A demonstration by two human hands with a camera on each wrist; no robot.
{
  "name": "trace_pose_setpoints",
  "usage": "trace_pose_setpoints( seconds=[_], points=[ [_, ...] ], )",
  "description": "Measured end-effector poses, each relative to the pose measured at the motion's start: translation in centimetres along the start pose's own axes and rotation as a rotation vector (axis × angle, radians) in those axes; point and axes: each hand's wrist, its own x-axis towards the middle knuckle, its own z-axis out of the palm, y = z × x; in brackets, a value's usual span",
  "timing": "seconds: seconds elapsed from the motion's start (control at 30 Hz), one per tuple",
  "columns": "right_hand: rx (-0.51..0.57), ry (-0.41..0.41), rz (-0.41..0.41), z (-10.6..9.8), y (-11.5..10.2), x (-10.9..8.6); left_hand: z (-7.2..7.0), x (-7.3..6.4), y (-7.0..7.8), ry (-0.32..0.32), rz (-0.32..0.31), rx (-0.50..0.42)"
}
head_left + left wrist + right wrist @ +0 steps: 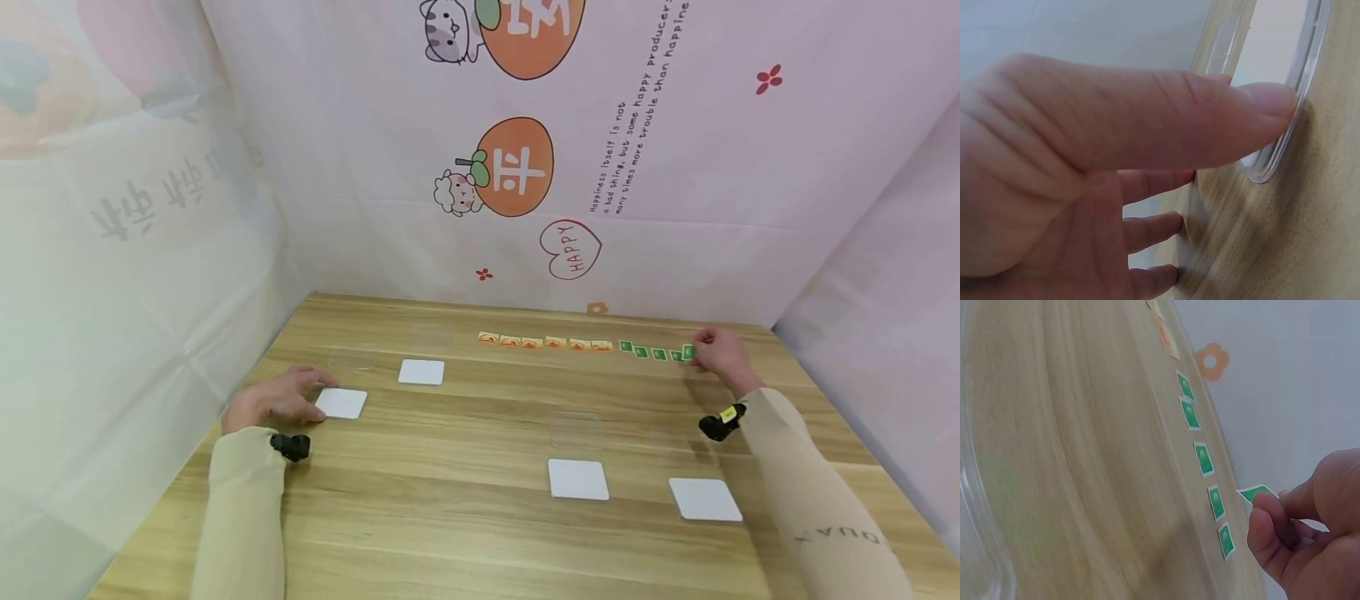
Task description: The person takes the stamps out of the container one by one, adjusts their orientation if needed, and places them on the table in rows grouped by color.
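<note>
My right hand [722, 357] is at the far right of the table, pinching a small green card [1254, 492] with a white edge between thumb and fingers. Several matching green cards [1204, 459] lie in a row just beside it. On the left, my left hand [279, 395] holds a flat clear box with a white face [342, 403] by its left end. The thumb [1266, 100] lies along one edge of that box and the index finger, mostly hidden behind the thumb, is at the opposite edge. Its other fingers are spread near the tabletop.
Several orange cards [531, 342] continue the row leftward along the back. Other white-faced boxes stand at the left middle [422, 372], front centre [577, 479] and front right [705, 499]. Clear lids [576, 431] lie behind the boxes. Printed cloth [375, 167] walls the wooden table [420, 517].
</note>
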Motion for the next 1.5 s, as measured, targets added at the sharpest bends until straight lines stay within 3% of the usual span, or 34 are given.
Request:
trace_pose_setpoints(
  seconds=[0.7, 0.93, 1.5],
  points=[
    [-0.095, -0.042, 0.032, -1.7, 1.4, 0.6, 0.0, 0.1, 0.0, -0.008, -0.017, -0.029],
    [-0.069, -0.022, 0.016, -2.2, 2.2, 0.5, 0.0, 0.1, 0.0, -0.004, -0.020, -0.036],
    [-0.167, 0.012, 0.027, -2.7, 3.4, 1.2, -0.1, 0.3, -0.3, 0.001, -0.010, -0.036]
  ],
)
